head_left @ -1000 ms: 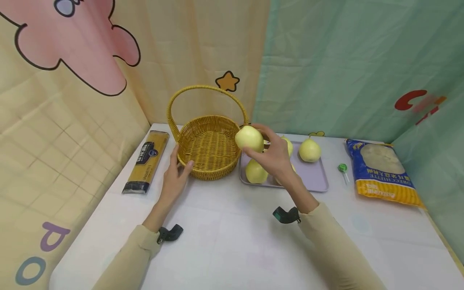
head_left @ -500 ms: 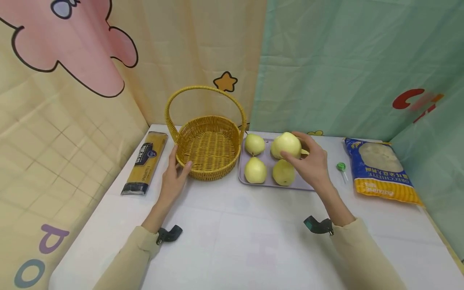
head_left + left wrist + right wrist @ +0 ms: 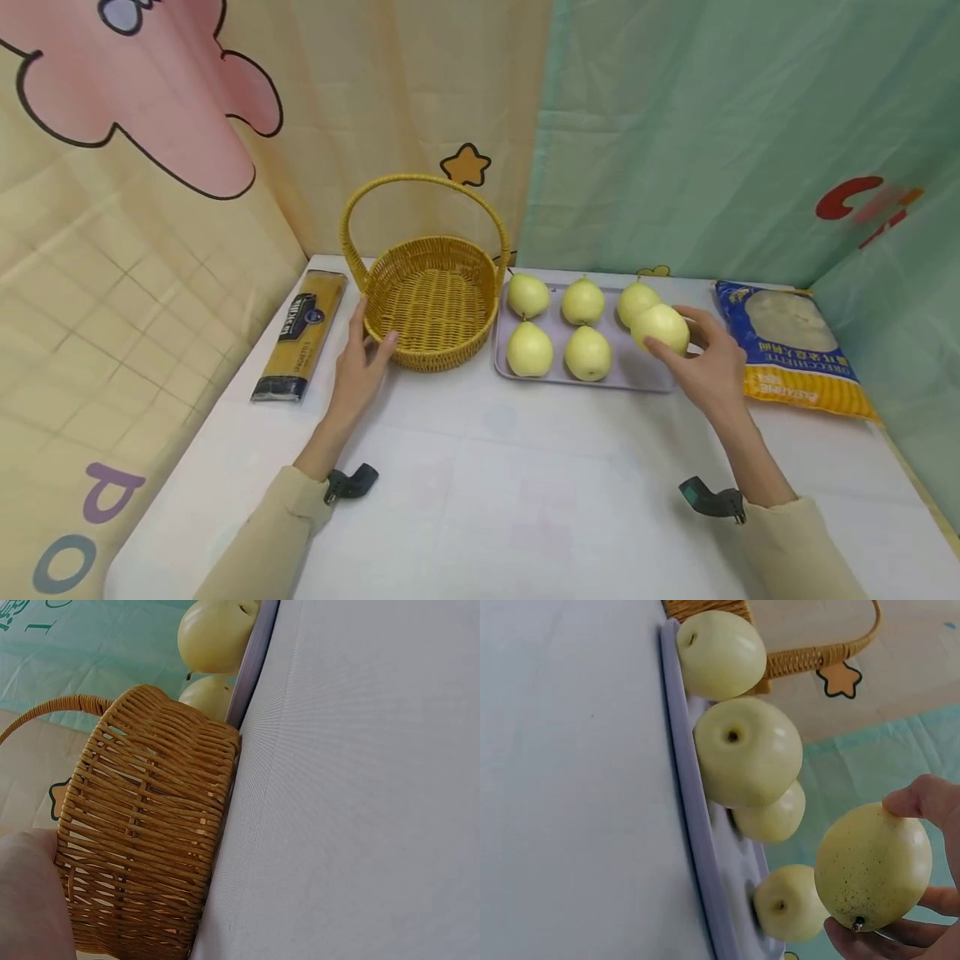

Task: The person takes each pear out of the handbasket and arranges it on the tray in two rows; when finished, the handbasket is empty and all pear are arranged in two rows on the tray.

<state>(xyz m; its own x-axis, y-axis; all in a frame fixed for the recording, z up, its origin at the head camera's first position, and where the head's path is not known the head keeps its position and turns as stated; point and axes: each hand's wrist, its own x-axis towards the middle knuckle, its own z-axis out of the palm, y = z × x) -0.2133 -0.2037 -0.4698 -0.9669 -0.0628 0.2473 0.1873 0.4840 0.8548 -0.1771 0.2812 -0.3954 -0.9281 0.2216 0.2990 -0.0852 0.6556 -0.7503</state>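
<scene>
My right hand [image 3: 708,358] holds a pale yellow pear [image 3: 661,330] between thumb and fingers, above the tray's right end. In the right wrist view the held pear [image 3: 873,866] shows brown specks and its stem end. Several more pears [image 3: 529,350] stand in two rows on a light purple tray [image 3: 633,377]. My left hand [image 3: 360,375] rests against the near left side of a round wicker basket [image 3: 442,360], fingers straight and thumb at the rim. The basket's inside is bare. In the left wrist view, only part of this hand shows beside the woven wall [image 3: 142,825].
Spaghetti in a pack [image 3: 302,335] lies left of the basket. A blue and yellow pasta bag [image 3: 795,350] lies right of the tray, partly behind my right hand. The basket's tall arched handle [image 3: 420,177] rises near the curtain [image 3: 637,125]. White table [image 3: 480,483] extends in front.
My right hand has carried the pear rightward from beside the basket, across the tray, to its right end. The lollipop near the pasta bag is now hidden. My left hand stays at the basket.
</scene>
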